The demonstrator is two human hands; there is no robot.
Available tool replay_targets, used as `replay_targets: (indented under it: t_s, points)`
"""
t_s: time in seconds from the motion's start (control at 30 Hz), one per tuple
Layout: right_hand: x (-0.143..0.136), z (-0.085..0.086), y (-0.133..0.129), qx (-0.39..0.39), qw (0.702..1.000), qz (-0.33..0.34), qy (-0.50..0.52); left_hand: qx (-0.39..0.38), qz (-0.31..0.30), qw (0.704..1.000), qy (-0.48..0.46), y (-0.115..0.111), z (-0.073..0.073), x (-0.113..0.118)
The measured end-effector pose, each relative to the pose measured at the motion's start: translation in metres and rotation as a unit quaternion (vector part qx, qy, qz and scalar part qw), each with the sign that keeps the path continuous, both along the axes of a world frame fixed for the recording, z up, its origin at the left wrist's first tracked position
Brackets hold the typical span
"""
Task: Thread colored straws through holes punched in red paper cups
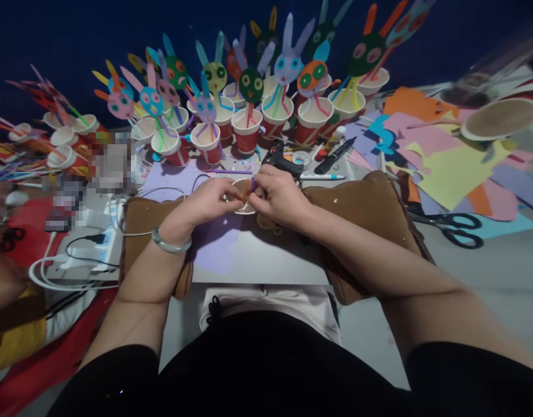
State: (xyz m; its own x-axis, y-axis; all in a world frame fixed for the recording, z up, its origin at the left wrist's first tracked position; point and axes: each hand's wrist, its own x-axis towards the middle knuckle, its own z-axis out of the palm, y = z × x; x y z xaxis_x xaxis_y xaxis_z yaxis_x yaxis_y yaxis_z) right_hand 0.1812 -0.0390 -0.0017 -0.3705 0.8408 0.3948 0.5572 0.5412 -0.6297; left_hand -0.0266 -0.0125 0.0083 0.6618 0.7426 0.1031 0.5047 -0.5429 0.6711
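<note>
Between my hands, near the table's front edge, is a paper cup (244, 209), its rim partly hidden by my fingers. An orange strip (246, 190) stands up at the cup's opening, with a small purple piece (253, 184) beside it. My left hand (216, 200) is at the cup's left side, its fingertips pinched at the orange strip. My right hand (277, 194) has its fingers closed around the purple piece, over the cup's right side. A sheet of purple paper (218, 246) lies partly below the cup.
Paper cups with rabbit figures (246, 132) line the back. A black glue gun (280, 157), markers (335, 156) and a tape roll (301, 158) lie behind my right hand. Brown cushions (357, 214) flank the work spot. Scissors (462, 223) and coloured paper (453, 168) are right; cables (53, 278) left.
</note>
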Motion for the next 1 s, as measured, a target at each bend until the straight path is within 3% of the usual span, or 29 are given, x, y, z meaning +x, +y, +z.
replay_targets:
  t_s: [0.1,0.27,0.37,0.47,0.87,1.0]
  points:
    - [0.000,-0.001,0.002,0.005,1.000,-0.007,-0.006,-0.006,-0.006,1.000,0.026,0.000,-0.001,0.002]
    - [0.005,-0.002,0.008,0.010,0.999,-0.036,-0.008,0.097,-0.013,0.995,-0.008,-0.001,-0.004,0.010]
    - [0.009,-0.002,0.012,0.022,0.999,-0.046,-0.009,0.120,-0.038,0.992,-0.012,-0.002,-0.009,0.014]
    - [0.012,-0.004,0.016,0.024,0.998,-0.052,-0.008,0.126,-0.025,0.991,-0.029,0.000,-0.016,0.017]
    - [0.011,-0.010,0.019,0.001,0.998,-0.063,0.014,0.007,0.043,0.994,-0.104,0.012,-0.019,0.011]
    - [0.011,-0.009,0.019,-0.020,0.997,-0.070,0.029,0.039,0.079,0.983,-0.161,0.010,-0.021,0.014]
